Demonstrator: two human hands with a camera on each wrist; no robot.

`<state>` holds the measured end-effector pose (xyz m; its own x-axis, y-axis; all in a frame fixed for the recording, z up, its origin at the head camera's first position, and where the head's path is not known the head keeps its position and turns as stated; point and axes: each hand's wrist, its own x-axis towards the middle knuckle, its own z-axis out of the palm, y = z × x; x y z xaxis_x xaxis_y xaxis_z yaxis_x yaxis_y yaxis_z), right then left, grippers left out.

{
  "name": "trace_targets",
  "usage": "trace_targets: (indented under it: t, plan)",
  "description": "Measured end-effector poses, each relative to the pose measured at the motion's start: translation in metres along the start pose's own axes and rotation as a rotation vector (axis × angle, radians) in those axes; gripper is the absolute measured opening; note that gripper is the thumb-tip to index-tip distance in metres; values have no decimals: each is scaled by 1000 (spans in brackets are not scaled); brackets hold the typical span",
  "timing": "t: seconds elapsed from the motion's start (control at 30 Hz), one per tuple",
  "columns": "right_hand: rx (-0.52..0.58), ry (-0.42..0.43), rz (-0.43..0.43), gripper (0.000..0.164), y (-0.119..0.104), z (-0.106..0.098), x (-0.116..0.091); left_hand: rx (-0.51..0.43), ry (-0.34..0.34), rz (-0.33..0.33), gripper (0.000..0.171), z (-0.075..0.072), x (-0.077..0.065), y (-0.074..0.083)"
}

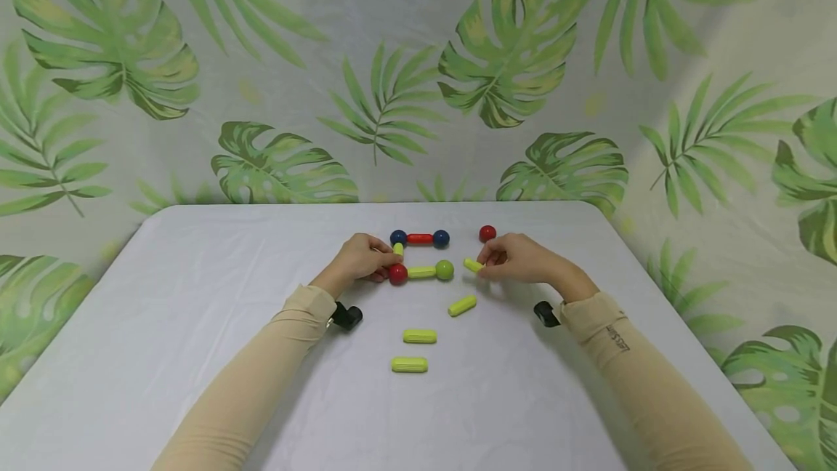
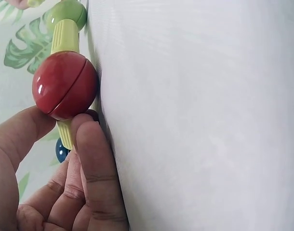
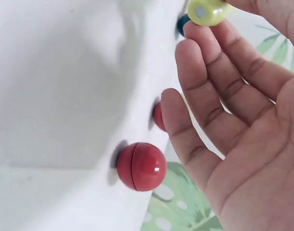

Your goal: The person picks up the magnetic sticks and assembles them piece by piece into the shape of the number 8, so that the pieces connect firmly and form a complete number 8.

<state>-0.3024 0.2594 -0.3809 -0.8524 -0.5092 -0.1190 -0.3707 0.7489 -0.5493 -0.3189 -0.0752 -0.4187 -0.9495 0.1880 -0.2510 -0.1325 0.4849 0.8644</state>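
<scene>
On the table a U-shaped figure of balls and rods stands near my left hand (image 1: 362, 259). That hand's thumb and finger pinch the red ball (image 2: 65, 85) at the figure's near-left corner. From this ball a yellow-green rod (image 1: 421, 272) runs right to a green ball (image 1: 445, 270). Another yellow-green rod (image 2: 65, 134) leads to a blue ball (image 1: 399, 238), joined by a red rod (image 1: 420, 239) to a second blue ball (image 1: 441, 238). To the right of the green ball, my right hand (image 1: 516, 259) pinches a loose yellow-green rod (image 3: 207, 12) with a round metallic spot on its end.
A loose red ball (image 1: 487, 233) lies just beyond the right hand. Several yellow-green rods lie nearer to me, one slanted rod (image 1: 462, 305) and two level ones, the front rod (image 1: 409, 364) lowest. A leaf-patterned cloth (image 1: 392, 20) hangs behind the white table (image 1: 196, 275).
</scene>
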Motion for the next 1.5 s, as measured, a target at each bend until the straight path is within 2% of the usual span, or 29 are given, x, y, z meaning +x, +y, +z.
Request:
trace_targets:
  t: [0.33, 0.57, 0.77, 0.93, 1.13, 1.5]
  plan:
    - [73, 141, 62, 25, -2, 5, 20, -17, 10, 3, 33, 1, 0, -2]
    - [206, 182, 144, 31, -6, 14, 39, -28, 10, -9, 35, 1, 0, -2]
    - [317, 185, 251, 34, -13, 22, 56, -34, 7, -10, 34, 1, 1, -3]
    - [299, 182, 322, 35, -18, 29, 65, -42, 2, -12, 34, 0, 0, -2]
    - [273, 150, 367, 35, -24, 34, 66, -37, 4, -12, 32, 1, 0, -1]
    - [274, 133, 393, 36, -27, 37, 67, -32, 2, -16, 30, 0, -2, 0]
